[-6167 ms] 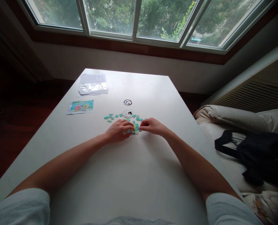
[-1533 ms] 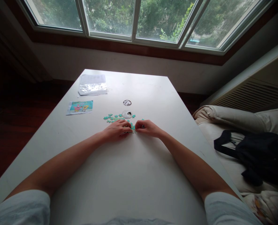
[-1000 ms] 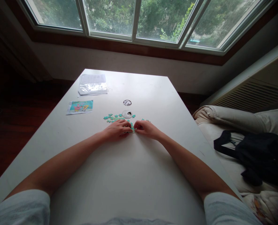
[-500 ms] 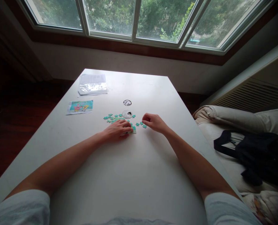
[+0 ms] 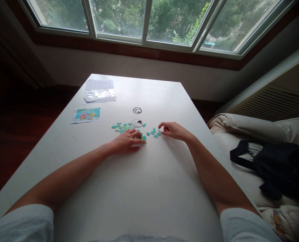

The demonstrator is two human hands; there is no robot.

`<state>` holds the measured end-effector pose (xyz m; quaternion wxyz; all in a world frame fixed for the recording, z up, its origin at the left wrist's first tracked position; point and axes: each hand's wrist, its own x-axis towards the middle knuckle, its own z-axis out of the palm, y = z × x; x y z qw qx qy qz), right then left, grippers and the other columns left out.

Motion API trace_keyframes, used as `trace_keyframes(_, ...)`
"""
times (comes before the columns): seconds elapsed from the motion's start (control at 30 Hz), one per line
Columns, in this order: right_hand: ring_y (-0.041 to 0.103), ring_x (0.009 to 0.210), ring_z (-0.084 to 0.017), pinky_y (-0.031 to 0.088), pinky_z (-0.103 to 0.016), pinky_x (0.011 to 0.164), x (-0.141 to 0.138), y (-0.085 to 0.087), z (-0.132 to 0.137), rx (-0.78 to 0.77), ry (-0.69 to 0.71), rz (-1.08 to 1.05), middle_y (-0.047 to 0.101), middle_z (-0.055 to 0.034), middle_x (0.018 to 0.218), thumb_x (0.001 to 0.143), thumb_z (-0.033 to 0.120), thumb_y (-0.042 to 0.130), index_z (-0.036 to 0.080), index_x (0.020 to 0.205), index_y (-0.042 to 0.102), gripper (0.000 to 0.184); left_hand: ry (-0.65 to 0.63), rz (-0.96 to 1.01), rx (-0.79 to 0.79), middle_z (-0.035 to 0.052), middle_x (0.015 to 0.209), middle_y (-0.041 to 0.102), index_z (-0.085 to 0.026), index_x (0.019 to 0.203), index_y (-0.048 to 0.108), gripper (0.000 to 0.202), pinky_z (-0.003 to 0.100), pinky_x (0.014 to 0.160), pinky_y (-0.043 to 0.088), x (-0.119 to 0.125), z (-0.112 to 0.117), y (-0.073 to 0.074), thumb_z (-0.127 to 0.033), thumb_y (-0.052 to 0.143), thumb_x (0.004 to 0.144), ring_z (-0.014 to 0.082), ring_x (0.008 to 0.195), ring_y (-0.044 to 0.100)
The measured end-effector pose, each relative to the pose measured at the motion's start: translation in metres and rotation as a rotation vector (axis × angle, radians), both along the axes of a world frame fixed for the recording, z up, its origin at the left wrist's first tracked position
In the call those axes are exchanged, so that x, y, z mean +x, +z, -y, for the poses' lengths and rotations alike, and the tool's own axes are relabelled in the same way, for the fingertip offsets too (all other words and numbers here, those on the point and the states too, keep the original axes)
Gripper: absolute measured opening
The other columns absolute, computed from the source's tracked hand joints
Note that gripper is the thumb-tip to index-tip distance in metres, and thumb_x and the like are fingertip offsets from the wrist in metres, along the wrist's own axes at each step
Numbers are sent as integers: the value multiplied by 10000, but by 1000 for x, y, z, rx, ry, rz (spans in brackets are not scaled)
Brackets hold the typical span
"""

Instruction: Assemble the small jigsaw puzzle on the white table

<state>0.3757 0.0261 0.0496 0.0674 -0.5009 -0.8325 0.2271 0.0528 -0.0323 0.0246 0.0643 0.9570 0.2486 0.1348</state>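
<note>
Teal jigsaw pieces (image 5: 124,128) lie clustered on the white table (image 5: 149,188). My left hand (image 5: 128,138) rests over the near part of the cluster, thumb and fingers apart. Between them shows a joined patch of puzzle (image 5: 143,137) with a straight near edge, partly hidden under the hand. To the right, my right hand (image 5: 172,130) pinches a pale-looking jigsaw piece (image 5: 160,130) between thumb and forefinger. Several loose jigsaw pieces (image 5: 153,131) lie just left of its fingertips.
A small cartoon picture sheet (image 5: 87,115) lies at the left, with papers in a clear plastic sleeve (image 5: 100,90) behind it. Two round fittings, a nearer one (image 5: 137,123) and a farther one (image 5: 137,110), sit in the tabletop. A dark bag (image 5: 277,164) lies on the pale sofa (image 5: 255,126).
My right hand has shifted right, and a pale piece now shows at its fingertips. More loose pieces are visible where it was. My left thumb has stretched out along the joined patch's near edge.
</note>
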Motion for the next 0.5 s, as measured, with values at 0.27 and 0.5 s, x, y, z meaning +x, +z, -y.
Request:
trace_keyframes(0.27, 573, 732, -151, 370, -252, 662, -5, -12, -3, 84, -47, 24, 668, -3, 789, 824, 266, 634, 233, 980, 699, 172, -22, 11, -21, 95, 1303, 589, -316, 1358, 576, 386, 443, 1060, 383, 3, 3, 0, -394, 524, 983, 261, 1155, 535)
trace_keyframes(0.5, 568, 858, -188, 405, -272, 737, -10, -15, 0, 144, -60, 18, 652, -48, 867, 828, 204, 624, 213, 917, 705, 120, -20, 139, -92, 85, 1311, 630, -291, 1313, 604, 349, 433, 1093, 374, 4, 1, 0, -408, 473, 1011, 251, 1221, 544)
